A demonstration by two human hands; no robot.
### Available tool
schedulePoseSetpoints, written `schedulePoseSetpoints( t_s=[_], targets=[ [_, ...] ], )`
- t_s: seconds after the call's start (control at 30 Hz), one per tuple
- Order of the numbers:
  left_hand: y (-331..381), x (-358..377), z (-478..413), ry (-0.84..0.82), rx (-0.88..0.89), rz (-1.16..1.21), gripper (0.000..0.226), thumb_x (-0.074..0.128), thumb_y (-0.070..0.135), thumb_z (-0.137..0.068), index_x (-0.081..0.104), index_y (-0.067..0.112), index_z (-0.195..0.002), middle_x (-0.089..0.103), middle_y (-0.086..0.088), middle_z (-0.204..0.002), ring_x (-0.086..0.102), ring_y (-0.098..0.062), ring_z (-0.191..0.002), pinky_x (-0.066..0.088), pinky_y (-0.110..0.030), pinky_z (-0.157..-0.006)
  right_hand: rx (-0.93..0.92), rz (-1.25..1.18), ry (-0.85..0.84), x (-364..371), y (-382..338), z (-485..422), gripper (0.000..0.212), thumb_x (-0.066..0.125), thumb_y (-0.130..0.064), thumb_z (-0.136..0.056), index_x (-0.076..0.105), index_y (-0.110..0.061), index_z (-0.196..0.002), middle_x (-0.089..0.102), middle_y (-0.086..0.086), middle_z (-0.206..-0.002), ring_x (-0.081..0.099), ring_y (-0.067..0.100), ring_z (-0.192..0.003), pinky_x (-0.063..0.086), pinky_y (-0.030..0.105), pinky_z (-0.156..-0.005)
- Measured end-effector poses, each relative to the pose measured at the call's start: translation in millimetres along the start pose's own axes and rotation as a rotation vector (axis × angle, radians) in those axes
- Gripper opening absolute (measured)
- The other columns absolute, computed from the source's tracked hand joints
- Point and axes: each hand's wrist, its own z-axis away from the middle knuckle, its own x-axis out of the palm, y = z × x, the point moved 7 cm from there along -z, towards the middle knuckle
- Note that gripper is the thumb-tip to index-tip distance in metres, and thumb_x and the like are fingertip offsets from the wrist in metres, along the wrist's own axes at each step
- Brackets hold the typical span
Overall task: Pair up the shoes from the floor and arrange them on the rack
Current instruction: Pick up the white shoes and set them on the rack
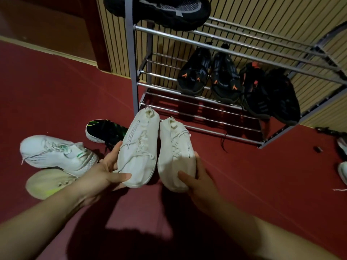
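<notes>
Two matching shoes held above the floor in front of the rack. The left white shoe (138,147) and the right white shoe (175,152) are side by side, just apart, uppers facing up, toes toward the person and heel openings toward the rack (187,36). The left hand (105,171) holds the toe end of the left shoe, thumb across the toe cap and fingers along its outer side. The right hand (199,177) cups the toe end of the right shoe in the same manner. Neither shoe touches floor or rack.

Far and right of the pair, the lowest shelf (206,117) shows bare bars. The shelf above carries a black-and-orange pair (208,79) and, to its right, a darker pair (270,96) whose toes overhang the front bar, with laces dangling. One black shoe (159,10) sits on the top level. On the red floor (56,91) at near left lie a white-and-green shoe (56,152), a pale yellow shoe (48,182) partly under it, and farther off a black-and-green shoe (105,131). More shoes (342,171) are cut off at the right edge.

Likely hazards: each shoe is gripped at the toe alone, so the free heel may swing or slip on the way. The shelves are spaced bars, so a heel set between two bars could tilt through. The loose laces could catch a bar or snag the overhanging darker pair.
</notes>
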Motion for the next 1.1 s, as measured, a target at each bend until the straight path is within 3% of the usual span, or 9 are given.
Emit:
schedulePoseSetpoints(
  t_s=[0.13,0.23,0.4,0.57,0.67,0.77,0.83,0.93,1.1],
  targets=[
    [0.4,4.4,-26.4,0.031,-0.011,0.008,0.103,0.061,-0.023,-0.069,0.033,0.044,-0.142,0.061,0.008,-0.130,0.064,-0.010,-0.107,0.056,-0.028,-0.076,-0.031,0.002,0.022,-3.4,-2.9,-22.6,0.092,0.073,-0.004,-0.074,0.024,-0.032,-0.147,0.059,-0.004,-0.129,0.059,0.019,-0.117,0.046,0.044,-0.101],
    [8.5,4.4,-57.0,0.068,-0.027,0.024,0.098,0.050,-0.026,-0.076,0.031,0.043,-0.144,0.061,0.010,-0.129,0.063,-0.015,-0.110,0.057,-0.027,-0.074,-0.092,0.028,0.061,-10.8,-13.9,-44.5,0.078,0.065,0.006,-0.079,0.033,-0.031,-0.140,0.061,-0.004,-0.126,0.060,0.017,-0.115,0.046,0.044,-0.101],
    [25.5,-2.0,-117.0,0.101,-0.044,-0.072,0.097,0.049,-0.026,-0.080,0.028,0.043,-0.145,0.055,0.009,-0.134,0.055,-0.021,-0.117,0.056,-0.029,-0.064,-0.098,0.014,0.111,-22.1,-22.6,-92.8,0.079,0.060,0.010,-0.083,0.027,-0.023,-0.147,0.057,-0.002,-0.130,0.059,0.016,-0.115,0.050,0.037,-0.097],
    [46.8,-16.2,-178.4,0.107,-0.020,-0.114,0.093,0.047,-0.023,-0.081,0.030,0.043,-0.144,0.056,0.003,-0.135,0.056,-0.026,-0.119,0.048,-0.047,-0.091,-0.104,0.002,0.084,-19.3,-34.9,-157.8,0.083,0.063,-0.002,-0.073,0.027,-0.021,-0.146,0.055,0.006,-0.133,0.059,0.019,-0.116,0.053,0.036,-0.090],
    [48.1,-30.2,-202.0,0.201,-0.012,-0.220,0.094,0.053,-0.018,-0.082,0.022,0.044,-0.147,0.051,0.005,-0.138,0.055,-0.024,-0.118,0.052,-0.042,-0.086,-0.072,0.005,0.095,-19.1,-27.7,-194.1,0.080,0.064,-0.002,-0.075,0.029,-0.023,-0.143,0.053,0.009,-0.134,0.054,0.025,-0.122,0.047,0.044,-0.099],
    [36.8,-41.3,-209.7,0.276,0.019,-0.344,0.095,0.058,-0.012,-0.083,0.014,0.039,-0.149,0.037,0.013,-0.146,0.049,-0.017,-0.124,0.050,-0.033,-0.094,0.026,0.105,0.137,-22.2,-1.8,-208.9,0.081,0.064,-0.001,-0.085,0.020,-0.029,-0.147,0.052,0.008,-0.134,0.056,0.024,-0.116,0.046,0.048,-0.100],
    [25.4,-41.5,-205.8,0.298,0.058,-0.295,0.091,0.059,-0.007,-0.086,0.014,0.040,-0.149,0.044,0.017,-0.137,0.056,-0.006,-0.110,0.053,-0.019,-0.078,0.116,0.158,0.148,-26.6,17.6,-202.9,0.090,0.066,-0.007,-0.086,0.009,-0.033,-0.151,0.049,0.004,-0.136,0.058,0.019,-0.108,0.052,0.042,-0.093],
    [4.5,-43.4,-200.4,0.303,0.063,-0.162,0.090,0.062,0.002,-0.088,0.009,0.044,-0.149,0.048,0.010,-0.136,0.061,-0.017,-0.108,0.058,-0.029,-0.070,0.162,0.182,0.077,-26.8,29.6,-192.2,0.104,0.071,-0.009,-0.082,-0.001,-0.038,-0.151,0.042,-0.009,-0.134,0.056,0.005,-0.101,0.055,0.032,-0.079],
    [-4.9,-41.2,-203.2,0.223,0.096,-0.117,0.091,0.072,0.001,-0.078,0.024,0.038,-0.146,0.053,-0.004,-0.136,0.060,-0.025,-0.114,0.056,-0.030,-0.073,0.115,0.254,0.092,-27.5,25.7,-193.1,0.113,0.073,-0.003,-0.078,-0.009,-0.029,-0.151,0.047,-0.022,-0.113,0.058,0.010,-0.104,0.051,0.043,-0.096]
  ],
)
